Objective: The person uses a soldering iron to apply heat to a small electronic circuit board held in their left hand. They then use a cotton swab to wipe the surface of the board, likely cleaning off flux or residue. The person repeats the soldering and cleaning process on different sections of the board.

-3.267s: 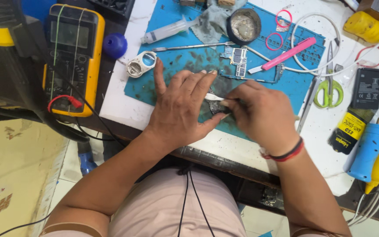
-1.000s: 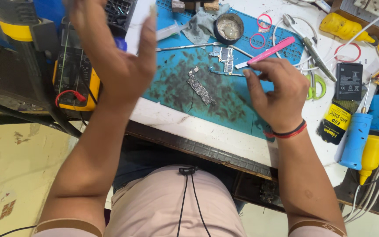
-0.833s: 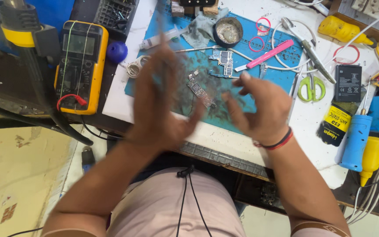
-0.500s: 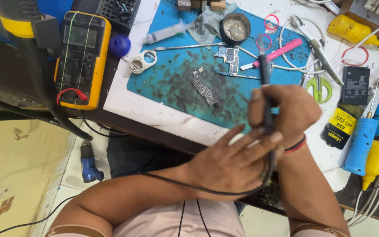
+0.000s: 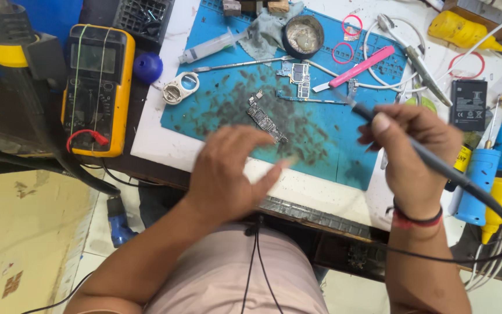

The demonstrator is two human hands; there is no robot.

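Blue repair mat [image 5: 321,139] on cluttered white bench, yellow multimeter [image 5: 97,87] at left. Change vs 0.5 s ago: left hand [image 5: 228,174] lets go of the cord, now hovers open and empty near the narrow circuit board [image 5: 266,121]. Right hand [image 5: 411,154] clamped on corded soldering iron [image 5: 419,148], tip now raised over mat w/ board left of it, so looks ready for board work.

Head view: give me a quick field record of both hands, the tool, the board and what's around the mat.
right hand: grips a soldering iron, tip aimed up-left over the mat
left hand: open, blurred, holds nothing, just below the long circuit board
circuit board: lies flat on the blue work mat, untouched
second board: higher on the mat, beside pink-handled tool
multimeter: yellow, left of the mat
flux tin: open, top of the mat
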